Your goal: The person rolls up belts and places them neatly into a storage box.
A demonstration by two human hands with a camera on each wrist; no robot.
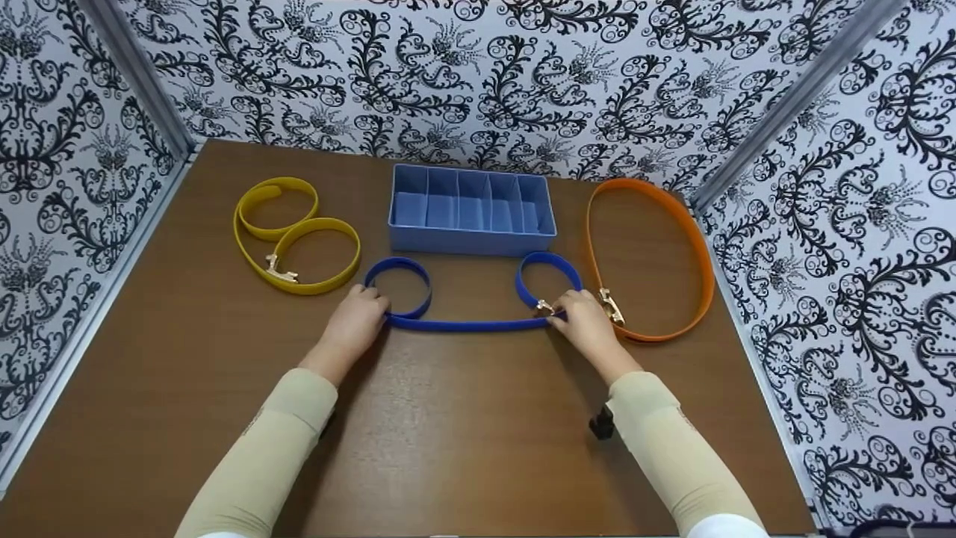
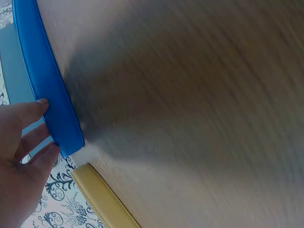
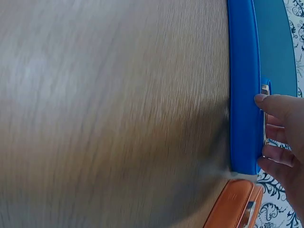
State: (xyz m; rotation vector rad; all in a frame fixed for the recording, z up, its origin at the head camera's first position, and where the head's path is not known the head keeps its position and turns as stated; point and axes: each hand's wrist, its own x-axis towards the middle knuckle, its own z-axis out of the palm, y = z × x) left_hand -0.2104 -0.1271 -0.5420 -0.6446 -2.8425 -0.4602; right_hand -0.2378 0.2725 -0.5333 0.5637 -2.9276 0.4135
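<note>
A blue belt [image 1: 470,326] stands on its edge on the table, its front stretch straight and each end curled into a loop. At its left bend, beside the left loop, my left hand [image 1: 355,320] pinches the strap; the left wrist view shows thumb and fingers at the upper edge of the blue strap [image 2: 50,80]. My right hand [image 1: 588,327] grips the right bend of the belt, close to its gold buckle [image 1: 544,306]. In the right wrist view the fingers reach behind the strap [image 3: 244,90], partly hiding the buckle.
A coiled yellow belt [image 1: 321,287] with a gold buckle lies at the left. An orange belt [image 1: 700,254] forms one wide loop at the right, near my right hand. Behind the blue belt stands a blue-grey box [image 1: 470,240] with several compartments, near the patterned back wall [image 1: 448,82].
</note>
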